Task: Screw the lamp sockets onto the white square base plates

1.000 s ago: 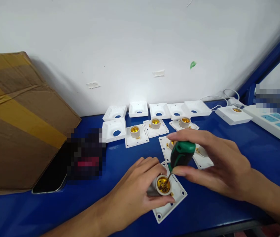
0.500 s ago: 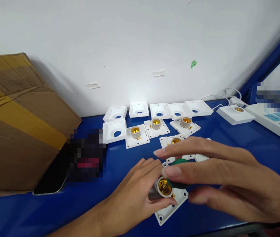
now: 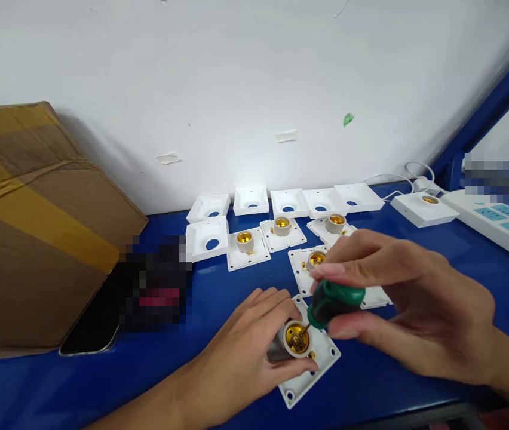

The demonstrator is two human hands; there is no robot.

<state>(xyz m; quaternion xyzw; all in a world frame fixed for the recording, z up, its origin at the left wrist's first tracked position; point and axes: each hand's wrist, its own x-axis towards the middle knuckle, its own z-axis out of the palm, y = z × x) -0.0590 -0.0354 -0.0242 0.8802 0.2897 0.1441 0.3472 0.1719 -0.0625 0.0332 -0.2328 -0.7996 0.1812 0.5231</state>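
Note:
A white square lamp-holder base [image 3: 310, 371] with a brass-lined socket [image 3: 296, 338] lies near the front edge of the blue table [image 3: 147, 370]. My left hand [image 3: 245, 352] is closed round the socket's side and steadies it. My right hand [image 3: 409, 301] pinches the green handle of a screwdriver [image 3: 333, 301] between thumb and fingers. The screwdriver's tip reaches down into the brass socket.
Several more white socket bases [image 3: 248, 248] and white covers [image 3: 212, 236] sit in rows toward the wall. A cardboard box [image 3: 34, 221] fills the left, with a phone [image 3: 97, 331] beside it. A white power strip [image 3: 500, 224] and a cabled lamp holder [image 3: 423, 206] lie at right.
My right hand opened flat over the screwdriver half a second ago, then closed on the green handle again with its tip in the socket. My left hand stayed on the socket.

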